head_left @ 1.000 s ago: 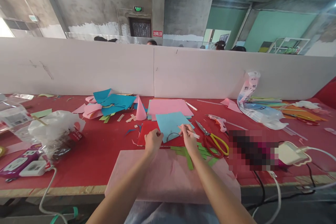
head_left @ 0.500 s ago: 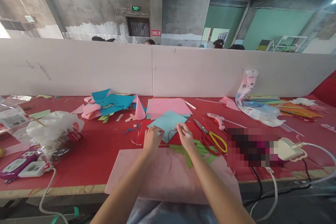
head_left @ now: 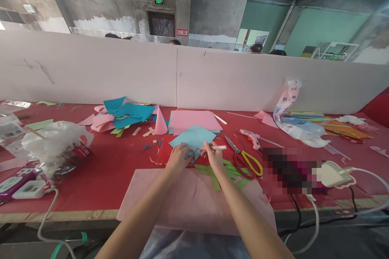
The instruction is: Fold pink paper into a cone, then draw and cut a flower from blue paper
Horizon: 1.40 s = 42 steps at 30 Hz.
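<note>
A light blue sheet of paper [head_left: 193, 136] lies at an angle over a red sheet [head_left: 163, 149] and the front of a paper stack. My left hand [head_left: 180, 157] is closed on the sheet's lower left edge, fingers bent. In my right hand [head_left: 214, 158] is a slim white pen [head_left: 219, 147], lying nearly level, its tip end over the blue sheet. A dark curved line shows on the paper between the hands. Green paper strips [head_left: 234, 173] lie beside and under my right wrist. Scissors [head_left: 244, 158] with yellow and red handles rest to its right.
Behind the sheet is a pink paper stack [head_left: 194, 120]. A pink cone [head_left: 160, 121] and blue scraps [head_left: 132, 114] lie left of it. A glue gun [head_left: 249, 137], plastic packaging [head_left: 299, 129] and cabled chargers [head_left: 334, 174] stand right. A bagged cup [head_left: 57, 149] is at left.
The pen has swung from slanting down to the right to nearly level. The blue sheet's lower part is bent up more between my hands. The view has shifted slightly.
</note>
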### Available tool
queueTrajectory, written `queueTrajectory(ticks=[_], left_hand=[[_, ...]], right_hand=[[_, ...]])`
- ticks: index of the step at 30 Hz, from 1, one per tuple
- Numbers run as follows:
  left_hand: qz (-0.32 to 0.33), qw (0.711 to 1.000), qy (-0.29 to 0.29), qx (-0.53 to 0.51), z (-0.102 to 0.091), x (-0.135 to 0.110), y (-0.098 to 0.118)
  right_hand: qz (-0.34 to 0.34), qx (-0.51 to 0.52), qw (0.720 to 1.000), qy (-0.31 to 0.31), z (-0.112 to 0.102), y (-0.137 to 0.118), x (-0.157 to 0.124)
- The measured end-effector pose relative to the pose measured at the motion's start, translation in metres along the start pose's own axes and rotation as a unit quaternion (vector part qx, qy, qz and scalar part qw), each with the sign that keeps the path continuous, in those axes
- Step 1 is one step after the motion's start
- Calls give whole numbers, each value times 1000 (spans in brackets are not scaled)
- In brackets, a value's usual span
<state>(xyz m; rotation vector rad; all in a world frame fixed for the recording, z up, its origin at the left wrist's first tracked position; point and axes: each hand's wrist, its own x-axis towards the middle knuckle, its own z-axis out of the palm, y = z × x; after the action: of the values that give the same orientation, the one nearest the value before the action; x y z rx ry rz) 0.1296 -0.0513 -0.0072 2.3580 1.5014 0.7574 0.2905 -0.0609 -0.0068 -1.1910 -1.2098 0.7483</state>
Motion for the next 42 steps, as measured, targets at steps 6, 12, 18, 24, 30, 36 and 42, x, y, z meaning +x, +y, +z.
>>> queueTrajectory(ticks=[6, 12, 18, 24, 30, 36, 42], left_hand=[[-5, 1000, 13, -5, 0, -1, 0], [-32, 999, 3, -17, 4, 0, -4], [-40, 999, 1, -18, 6, 0, -5], [-49, 999, -5, -17, 4, 0, -3], [-53, 998, -4, -23, 3, 0, -2], [-50, 998, -6, -21, 3, -1, -1], [-53, 998, -7, -21, 2, -1, -1]], right_hand=[[-58, -51, 997, 22, -2, -1, 0], [-66, -85, 994, 24, -3, 1, -1], [-64, -86, 994, 15, -3, 1, -1], [-62, -80, 994, 49, -4, 0, -2], [-61, -95, 993, 43, -5, 2, -2], [-59, -100, 993, 38, -4, 2, -2], [-58, -91, 994, 22, -4, 3, -1]])
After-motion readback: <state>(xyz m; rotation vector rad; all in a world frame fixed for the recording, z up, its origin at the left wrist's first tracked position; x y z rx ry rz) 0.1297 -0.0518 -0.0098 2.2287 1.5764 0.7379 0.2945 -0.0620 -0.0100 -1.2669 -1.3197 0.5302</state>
